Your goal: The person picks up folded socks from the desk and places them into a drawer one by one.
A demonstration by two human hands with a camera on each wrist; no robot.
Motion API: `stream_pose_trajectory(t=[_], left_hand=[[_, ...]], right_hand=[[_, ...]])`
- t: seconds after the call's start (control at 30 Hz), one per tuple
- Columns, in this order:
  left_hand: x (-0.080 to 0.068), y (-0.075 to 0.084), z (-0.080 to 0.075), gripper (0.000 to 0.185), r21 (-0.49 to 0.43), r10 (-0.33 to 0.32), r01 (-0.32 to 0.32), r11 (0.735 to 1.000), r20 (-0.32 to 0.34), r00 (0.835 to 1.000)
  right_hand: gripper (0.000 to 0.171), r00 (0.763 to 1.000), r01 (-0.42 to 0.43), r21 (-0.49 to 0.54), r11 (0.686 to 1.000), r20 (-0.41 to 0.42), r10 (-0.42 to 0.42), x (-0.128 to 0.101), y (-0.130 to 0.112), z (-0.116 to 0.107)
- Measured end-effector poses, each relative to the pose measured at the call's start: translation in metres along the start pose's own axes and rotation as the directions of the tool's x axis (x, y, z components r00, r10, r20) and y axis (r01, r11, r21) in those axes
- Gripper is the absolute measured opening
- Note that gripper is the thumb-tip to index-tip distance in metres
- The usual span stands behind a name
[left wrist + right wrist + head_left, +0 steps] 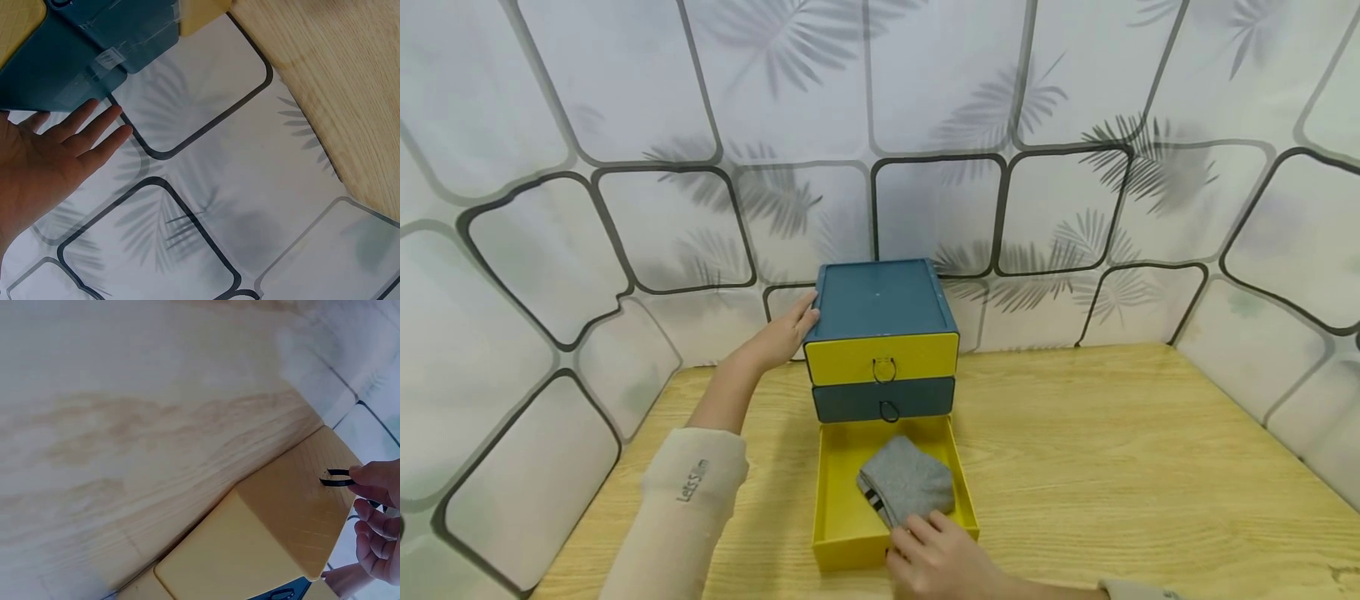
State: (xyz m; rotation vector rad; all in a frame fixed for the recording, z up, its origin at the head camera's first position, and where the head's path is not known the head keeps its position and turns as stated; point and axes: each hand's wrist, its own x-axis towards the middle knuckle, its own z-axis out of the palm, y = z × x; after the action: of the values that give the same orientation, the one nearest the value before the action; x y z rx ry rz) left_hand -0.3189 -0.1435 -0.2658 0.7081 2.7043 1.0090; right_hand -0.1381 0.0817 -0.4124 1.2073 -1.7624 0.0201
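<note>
A small drawer cabinet [883,296] with a blue top stands against the wall covering. Its bottom yellow drawer [850,554] is pulled out, and a folded grey cloth item [910,479] with black and white stripes at one edge lies inside. My left hand [786,333] rests at the cabinet's upper left edge; its fingers look straight in the left wrist view. At the drawer's front, my right hand [943,558] pinches a black loop pull [337,482] between thumb and finger, as the right wrist view shows.
Above the pulled-out drawer sit a closed blue drawer [850,402] and a closed yellow drawer [842,362], each with a black loop. The wooden table [1112,467] spreads to both sides. Patterned wall covering [940,217] rises behind and at both sides.
</note>
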Motion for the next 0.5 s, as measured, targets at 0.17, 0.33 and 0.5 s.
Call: stream_pose_trajectory(t=[0.17,0.33,0.5], left_hand=[[0.000,-0.001,0.000,0.055,0.004,-0.001,0.001,1.000,-0.001,1.000],[-0.001,-0.001,0.000,0.055,0.001,0.004,-0.004,1.000,-0.003,1.000],[0.000,-0.001,0.001,0.056,0.005,0.004,-0.003,1.000,-0.008,1.000]], right_hand=[[0.055,0.995,-0.054,0.017,0.998,0.080,0.053,-0.004,0.008,0.003],[0.058,0.978,-0.125,0.004,0.992,0.170,0.122,-0.008,0.016,0.011],[0.058,0.981,-0.114,-0.027,0.993,0.154,0.117,-0.007,0.026,0.021]])
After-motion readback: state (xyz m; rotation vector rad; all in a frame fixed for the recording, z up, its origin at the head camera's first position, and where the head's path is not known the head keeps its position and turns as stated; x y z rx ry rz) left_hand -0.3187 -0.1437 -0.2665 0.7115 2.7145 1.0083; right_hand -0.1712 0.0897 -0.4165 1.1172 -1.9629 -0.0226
